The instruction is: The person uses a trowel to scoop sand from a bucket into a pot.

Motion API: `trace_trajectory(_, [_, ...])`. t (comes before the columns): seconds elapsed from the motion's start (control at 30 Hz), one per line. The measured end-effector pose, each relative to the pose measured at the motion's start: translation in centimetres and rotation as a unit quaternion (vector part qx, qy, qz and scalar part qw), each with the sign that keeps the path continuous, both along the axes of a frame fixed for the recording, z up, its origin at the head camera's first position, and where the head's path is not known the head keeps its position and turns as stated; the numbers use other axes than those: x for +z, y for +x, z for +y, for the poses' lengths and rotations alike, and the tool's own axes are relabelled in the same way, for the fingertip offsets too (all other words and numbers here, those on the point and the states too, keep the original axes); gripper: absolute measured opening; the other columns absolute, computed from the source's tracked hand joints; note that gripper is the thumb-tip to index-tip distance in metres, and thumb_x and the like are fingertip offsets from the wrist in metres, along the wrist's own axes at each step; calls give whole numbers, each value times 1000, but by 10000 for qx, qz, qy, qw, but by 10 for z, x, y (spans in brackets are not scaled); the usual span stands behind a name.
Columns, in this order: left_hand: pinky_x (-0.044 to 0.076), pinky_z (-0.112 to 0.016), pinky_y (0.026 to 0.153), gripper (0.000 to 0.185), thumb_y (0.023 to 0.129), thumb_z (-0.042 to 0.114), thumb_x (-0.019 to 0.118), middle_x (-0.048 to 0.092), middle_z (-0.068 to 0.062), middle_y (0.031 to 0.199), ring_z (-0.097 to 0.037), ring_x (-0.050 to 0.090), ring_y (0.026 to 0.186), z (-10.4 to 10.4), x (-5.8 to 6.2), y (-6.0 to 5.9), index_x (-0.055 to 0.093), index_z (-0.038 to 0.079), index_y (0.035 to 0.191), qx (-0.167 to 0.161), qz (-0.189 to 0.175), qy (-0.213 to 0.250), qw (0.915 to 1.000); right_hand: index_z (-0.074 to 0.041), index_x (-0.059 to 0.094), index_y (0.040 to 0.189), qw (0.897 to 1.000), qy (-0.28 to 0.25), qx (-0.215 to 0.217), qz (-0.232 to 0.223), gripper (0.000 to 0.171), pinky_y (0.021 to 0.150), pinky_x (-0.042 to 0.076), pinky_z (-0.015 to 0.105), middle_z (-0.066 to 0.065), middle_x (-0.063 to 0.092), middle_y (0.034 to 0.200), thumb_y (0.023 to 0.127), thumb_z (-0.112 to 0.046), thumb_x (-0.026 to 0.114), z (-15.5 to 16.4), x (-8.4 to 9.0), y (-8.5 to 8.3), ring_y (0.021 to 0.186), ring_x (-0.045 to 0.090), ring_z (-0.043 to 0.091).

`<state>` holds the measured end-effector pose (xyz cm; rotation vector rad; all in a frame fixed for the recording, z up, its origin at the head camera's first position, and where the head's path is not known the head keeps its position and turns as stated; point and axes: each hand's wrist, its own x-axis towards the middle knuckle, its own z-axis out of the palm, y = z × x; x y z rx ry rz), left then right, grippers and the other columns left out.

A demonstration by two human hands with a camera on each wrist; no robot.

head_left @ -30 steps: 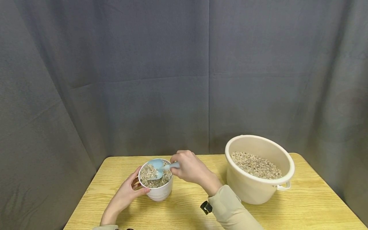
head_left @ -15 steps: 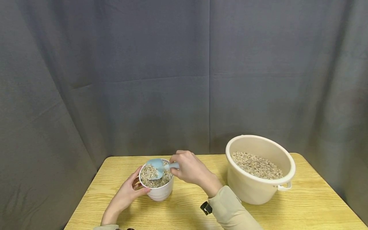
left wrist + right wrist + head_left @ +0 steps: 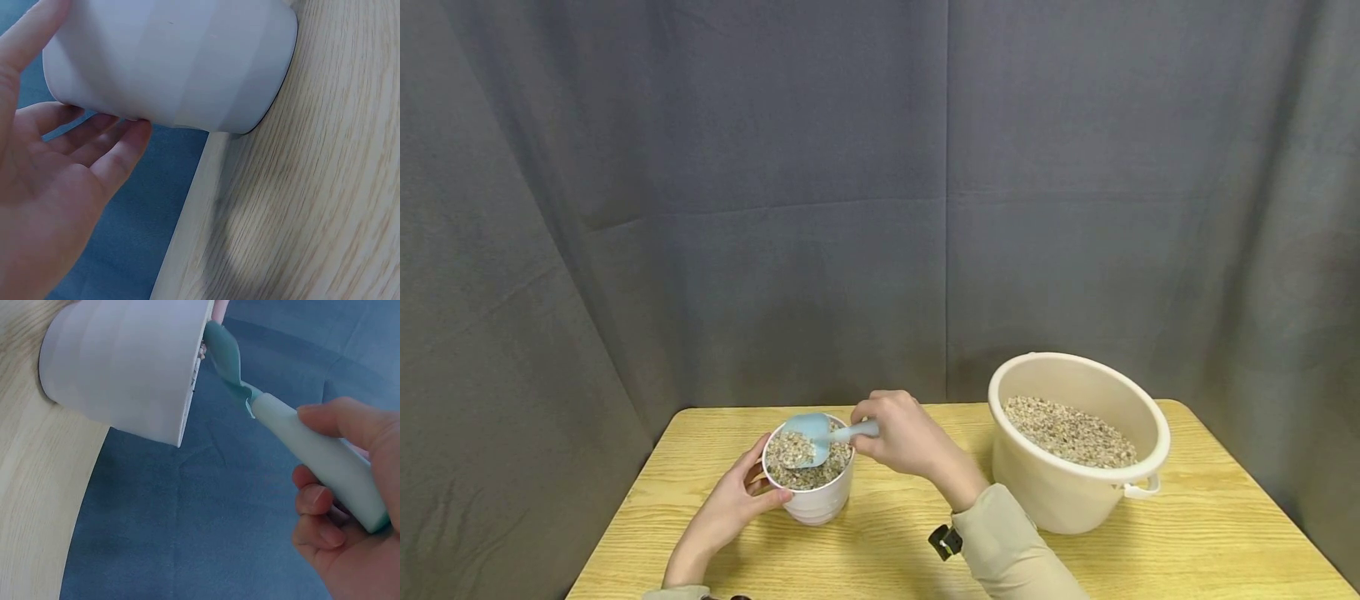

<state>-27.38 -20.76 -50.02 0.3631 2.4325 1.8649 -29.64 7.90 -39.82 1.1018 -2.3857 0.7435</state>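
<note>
Two containers stand on the wooden table (image 3: 1210, 533). Near left: a white pot (image 3: 815, 498), filled close to its rim with pale gravel (image 3: 801, 475). Far right: a cream bucket (image 3: 1075, 487), roughly half full of the same gravel. The left hand (image 3: 730, 500) cups the pot's left wall, fingers curled round it. The right hand (image 3: 902, 437) grips the handle of a light-blue scoop (image 3: 820, 435), blade resting in the pot's gravel.

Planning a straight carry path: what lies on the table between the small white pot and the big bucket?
In the head view, only the right hand gripping the scoop; otherwise bare table.
</note>
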Motion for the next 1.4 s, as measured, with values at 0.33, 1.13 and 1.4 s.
trace_trajectory(0.33, [51,-28,92,95,82,13,80,31,-20,153,-37,49,125,0,0,0,21,8,156,14,-117,25,9999,-12,72,81,9998,36,-204,-81,7,55,43,22,-7,59,71,75,-12,75,16,2,-4,61,49,9])
trace_trajectory(1.13, [49,-29,94,95,82,13,80,31,-20,153,-36,49,125,0,0,0,21,9,156,33,-43,-8,10000,-11,72,76,9984,525,-195,-74,7,53,43,21,-6,58,70,71,-9,75,37,22,-6,58,46,8])
trace_trajectory(1.4, [50,-28,93,95,82,13,80,31,-20,153,-37,49,125,0,0,0,21,11,156,4,-129,34,9999,-13,71,72,9973,712,-158,-99,7,50,42,21,-9,54,64,69,-8,74,36,31,-7,57,45,8])
